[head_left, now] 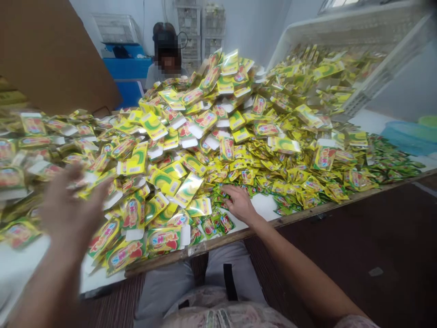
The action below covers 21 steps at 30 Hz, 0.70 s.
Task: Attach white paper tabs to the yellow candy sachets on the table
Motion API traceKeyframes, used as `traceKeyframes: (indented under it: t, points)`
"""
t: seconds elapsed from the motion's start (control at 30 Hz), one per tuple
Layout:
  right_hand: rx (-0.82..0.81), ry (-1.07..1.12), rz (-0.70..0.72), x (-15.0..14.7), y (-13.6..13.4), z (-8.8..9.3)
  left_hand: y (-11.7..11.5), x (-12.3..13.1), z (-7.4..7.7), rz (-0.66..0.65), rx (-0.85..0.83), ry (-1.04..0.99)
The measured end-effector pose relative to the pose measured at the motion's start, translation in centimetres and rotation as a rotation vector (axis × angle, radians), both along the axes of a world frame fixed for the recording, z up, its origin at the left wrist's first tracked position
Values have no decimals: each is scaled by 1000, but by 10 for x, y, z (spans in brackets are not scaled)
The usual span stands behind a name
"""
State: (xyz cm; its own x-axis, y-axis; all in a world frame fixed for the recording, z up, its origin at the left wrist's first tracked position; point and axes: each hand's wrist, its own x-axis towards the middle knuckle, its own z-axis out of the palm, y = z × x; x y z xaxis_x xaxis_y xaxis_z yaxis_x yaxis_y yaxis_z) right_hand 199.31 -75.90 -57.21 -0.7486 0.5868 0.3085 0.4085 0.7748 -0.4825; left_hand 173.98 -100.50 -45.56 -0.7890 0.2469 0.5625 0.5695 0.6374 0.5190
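Note:
My left hand (73, 209) is smeared by motion above the left part of the heap; its fingers look spread, with nothing visible in them. Under it and beside it lie yellow boxes with red fruit prints (133, 214), many with white flaps standing out. At the table's front, my right hand (241, 205) reaches to small green sachets (215, 207), touching them with fingers apart. Just left of these sachets rests a yellow box (167, 239) with its white flap out. Small yellow sachets (280, 175) pile up behind and right of my right hand.
A white plastic crate (372, 89) lies tipped at the right, with yellow packs inside and spilling out. Another person (167, 59) sits behind the heap. A large brown cardboard sheet (61, 59) leans at the left. The table's wooden edge (290, 221) runs in front of me.

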Motion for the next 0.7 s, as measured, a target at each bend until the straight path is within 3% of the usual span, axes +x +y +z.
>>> traceKeyframes:
  t: [0.1,0.2,0.33,0.43,0.6,0.7]
  points:
    - [36,93,-8,9,-2,-2,41,60,-44,-387,-31,-206]
    - [78,120,-44,17,-3,-1,82,97,-72,-626,-123,-87]
    - [91,21,38,13,2,-4,133,111,-77,-643,-402,304]
    - [53,79,0,8,4,-7,159,108,-78,-670,-544,447]
    - [-79,290,-211,16,0,1,160,102,-90,-682,-527,452]
    - [-360,368,-317,23,-3,6,151,104,-90,-734,-439,421]
